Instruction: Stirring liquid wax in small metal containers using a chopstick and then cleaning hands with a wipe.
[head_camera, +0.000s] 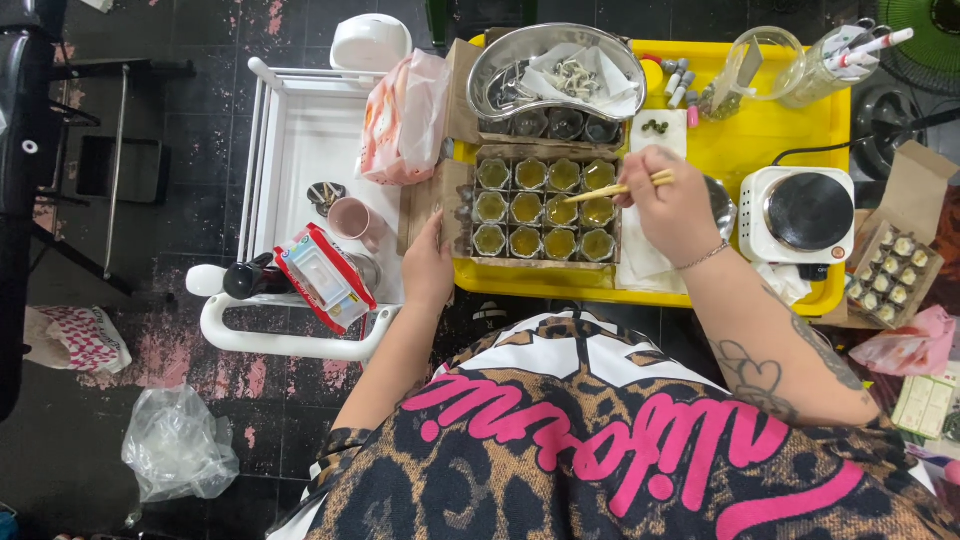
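A cardboard box (458, 205) of several small glass jars (545, 209) filled with yellow-green liquid rests on a yellow tray table (760, 140). My right hand (672, 205) grips wooden chopsticks (618, 188) whose tips reach over the jars at the box's right side. My left hand (428, 268) rests against the box's left front corner, fingers flat on the cardboard. A bracelet circles my right wrist.
A steel kidney dish (556, 68) with small metal parts sits behind the box. A white electric hotplate (797, 213) stands at right, beside another box of jars (893, 272). A white trolley (300, 150) at left carries a pink cup, wipes pack and plastic bag.
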